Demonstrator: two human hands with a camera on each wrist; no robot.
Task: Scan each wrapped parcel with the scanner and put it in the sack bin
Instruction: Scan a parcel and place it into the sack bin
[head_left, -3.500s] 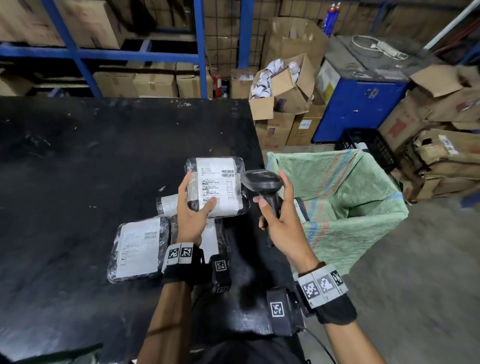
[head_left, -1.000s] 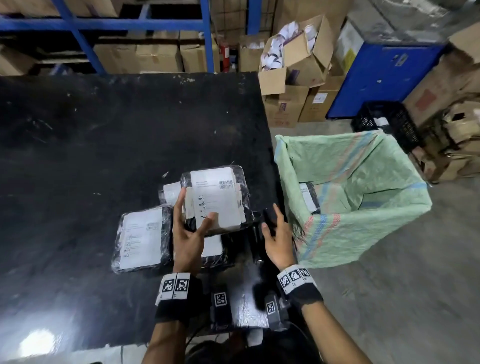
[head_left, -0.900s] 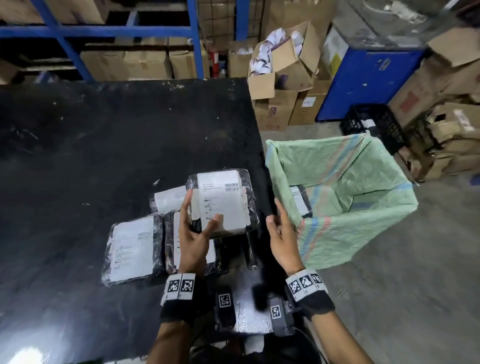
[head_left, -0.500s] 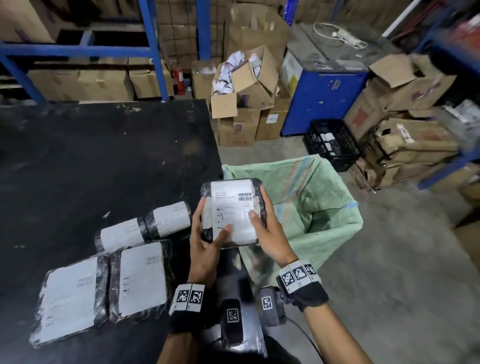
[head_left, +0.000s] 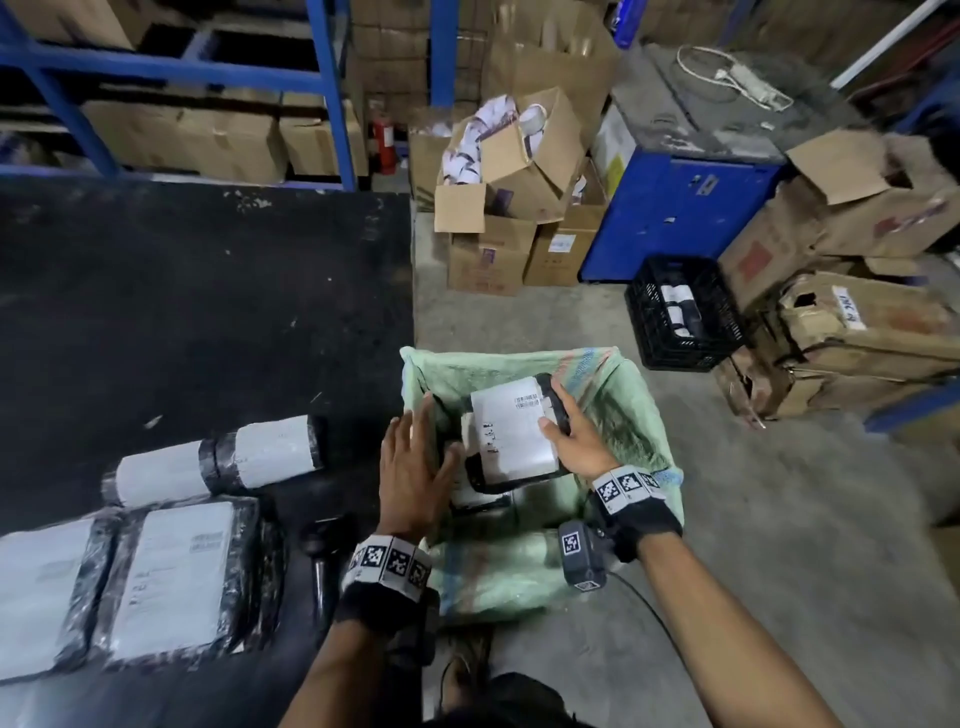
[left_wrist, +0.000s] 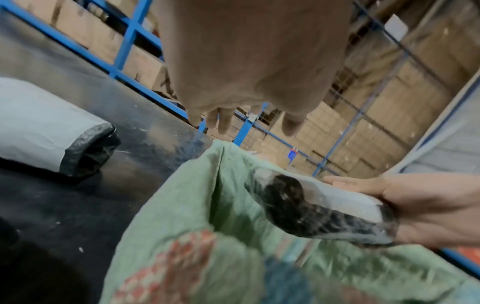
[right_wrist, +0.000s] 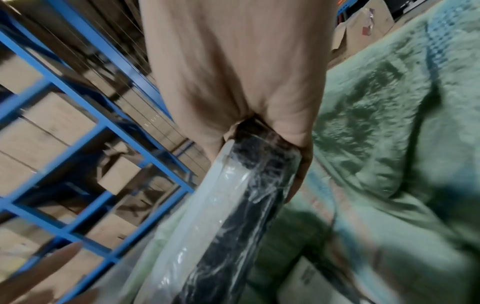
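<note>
My right hand (head_left: 562, 415) grips a black wrapped parcel (head_left: 511, 431) with a white label by its right edge, over the mouth of the green sack bin (head_left: 628, 415). In the right wrist view the parcel (right_wrist: 233, 205) runs down from my palm, thumb on the label side and fingers behind. My left hand (head_left: 422, 447) is flat and holds nothing, at the sack's left rim just beside the parcel (left_wrist: 311, 207). Another labelled parcel (head_left: 475, 499) lies inside the sack below. The black scanner (head_left: 322, 551) lies on the table by my left wrist.
On the black table (head_left: 208, 312) lie two rolled parcels (head_left: 218, 462) and two flat ones (head_left: 176, 577). A black crate (head_left: 680, 312), cardboard boxes (head_left: 498, 208) and a blue cabinet (head_left: 675, 218) stand on the floor beyond the sack. Blue racking (head_left: 332, 93) runs behind the table.
Half a second ago both hands held the parcel by the sack's edge. Now the left hand has let go and the right hand has carried it out over the sack.
</note>
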